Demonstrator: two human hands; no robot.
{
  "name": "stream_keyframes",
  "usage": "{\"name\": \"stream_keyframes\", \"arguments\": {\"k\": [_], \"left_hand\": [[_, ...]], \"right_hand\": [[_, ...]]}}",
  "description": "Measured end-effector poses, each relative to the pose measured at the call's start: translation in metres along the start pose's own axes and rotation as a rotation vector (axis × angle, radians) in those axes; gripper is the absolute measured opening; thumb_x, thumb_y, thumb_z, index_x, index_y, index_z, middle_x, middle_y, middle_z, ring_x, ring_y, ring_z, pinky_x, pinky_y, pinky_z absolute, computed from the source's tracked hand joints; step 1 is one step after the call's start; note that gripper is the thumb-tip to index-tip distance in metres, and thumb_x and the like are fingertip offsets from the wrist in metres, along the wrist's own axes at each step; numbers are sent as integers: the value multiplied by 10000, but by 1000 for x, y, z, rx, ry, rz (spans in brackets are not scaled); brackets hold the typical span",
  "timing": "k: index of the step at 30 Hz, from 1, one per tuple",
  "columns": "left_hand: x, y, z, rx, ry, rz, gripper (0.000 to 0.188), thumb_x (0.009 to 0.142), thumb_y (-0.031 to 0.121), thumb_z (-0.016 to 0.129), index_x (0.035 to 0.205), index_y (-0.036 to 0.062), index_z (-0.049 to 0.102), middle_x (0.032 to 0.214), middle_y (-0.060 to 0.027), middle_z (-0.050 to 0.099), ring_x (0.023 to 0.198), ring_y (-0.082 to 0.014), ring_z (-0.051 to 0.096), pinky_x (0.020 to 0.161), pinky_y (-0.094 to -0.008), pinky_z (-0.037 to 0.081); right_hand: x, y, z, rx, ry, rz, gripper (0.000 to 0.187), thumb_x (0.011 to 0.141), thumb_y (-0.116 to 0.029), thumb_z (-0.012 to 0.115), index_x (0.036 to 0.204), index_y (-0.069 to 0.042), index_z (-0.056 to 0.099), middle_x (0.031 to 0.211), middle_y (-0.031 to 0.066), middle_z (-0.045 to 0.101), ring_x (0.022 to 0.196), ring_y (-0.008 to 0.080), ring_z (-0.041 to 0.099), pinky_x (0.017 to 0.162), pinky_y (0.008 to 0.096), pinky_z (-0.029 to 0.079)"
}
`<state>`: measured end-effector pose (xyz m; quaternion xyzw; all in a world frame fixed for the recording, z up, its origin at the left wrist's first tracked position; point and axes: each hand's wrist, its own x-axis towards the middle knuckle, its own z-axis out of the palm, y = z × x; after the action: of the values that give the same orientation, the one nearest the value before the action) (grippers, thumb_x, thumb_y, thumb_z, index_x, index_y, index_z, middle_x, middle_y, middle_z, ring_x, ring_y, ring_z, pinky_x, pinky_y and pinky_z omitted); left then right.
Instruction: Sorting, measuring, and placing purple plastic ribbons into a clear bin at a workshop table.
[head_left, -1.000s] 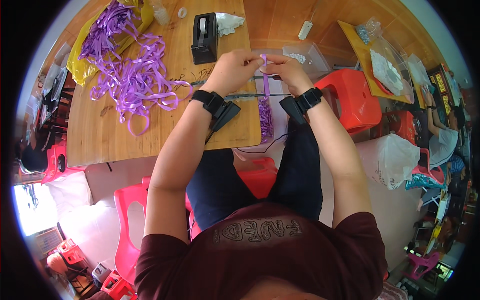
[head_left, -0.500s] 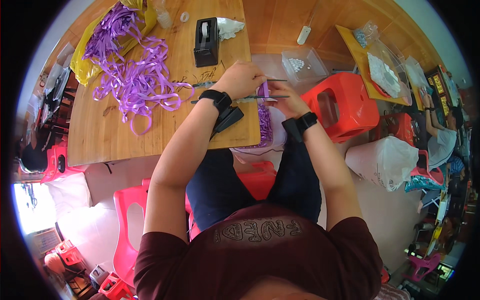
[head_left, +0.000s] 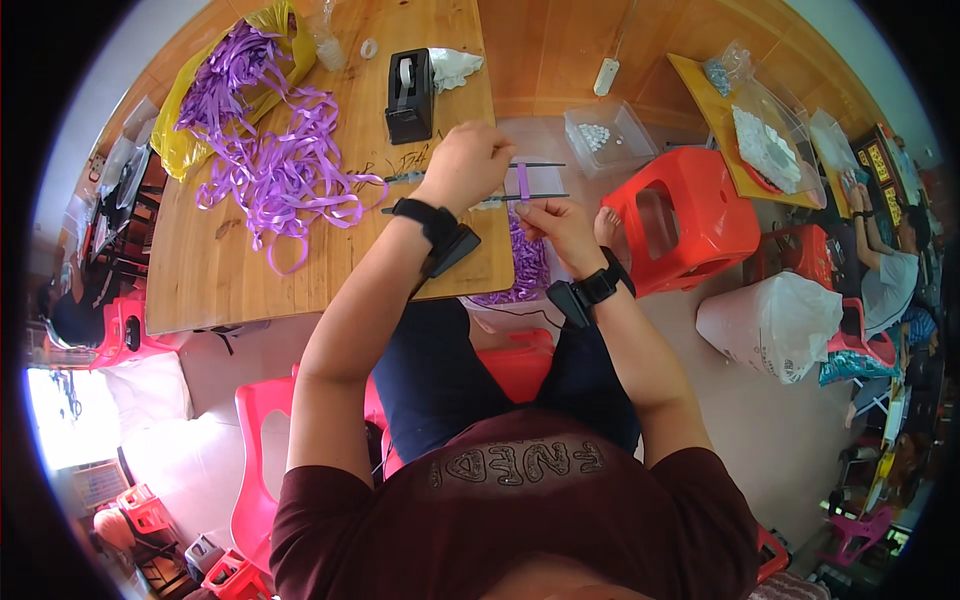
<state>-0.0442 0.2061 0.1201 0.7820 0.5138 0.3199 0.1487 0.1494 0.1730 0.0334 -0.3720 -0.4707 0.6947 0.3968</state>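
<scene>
I'm probably looping a purple strip (head_left: 523,182) that's spanning 2 rods (head_left: 549,196) — my left hand (head_left: 466,164) is curling beside it, my right (head_left: 562,225) bending below; I can't tell whether either is gripping. Next is calling for pinching its end. Ribbon (head_left: 285,180) is lying leftward — a stool (head_left: 735,215) is crowding my right.

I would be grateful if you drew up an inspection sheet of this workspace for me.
Surface: wooden table, dark scribbles on top.
Work items: purple ribbon strip across two thin dark rods; loose purple ribbon heap spilling from a yellow bag.
Clutter: black tape dispenser, crumpled white sheet, small white ring.
Hands: left hand curled beside the strip; right hand fingertips at its lower end, grip unclear.
Cables: white corded block against the wall.
Surroundings: red stool, white sack, seated co-worker at far right.
</scene>
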Motion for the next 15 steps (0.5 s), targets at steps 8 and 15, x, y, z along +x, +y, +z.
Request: {"name": "stream_keyframes", "arguments": {"k": [8, 15], "left_hand": [[-12, 27, -20, -536, -592, -666, 324, 987, 295, 525, 795, 51, 619, 597, -35, 577, 445, -106, 519, 385, -283, 402], [-21, 26, -19, -661, -564, -644, 322, 990, 313, 526, 798, 60, 583, 605, -27, 570, 439, -90, 502, 355, -256, 397]], "right_hand": [[-9, -4, 13, 142, 51, -56, 217, 918, -205, 710, 858, 3, 690, 740, 35, 647, 646, 103, 588, 611, 228, 465], [-20, -64, 20, -81, -35, -16, 230, 953, -227, 637, 856, -21, 675, 726, 32, 633, 644, 112, 586, 612, 232, 456]]}}
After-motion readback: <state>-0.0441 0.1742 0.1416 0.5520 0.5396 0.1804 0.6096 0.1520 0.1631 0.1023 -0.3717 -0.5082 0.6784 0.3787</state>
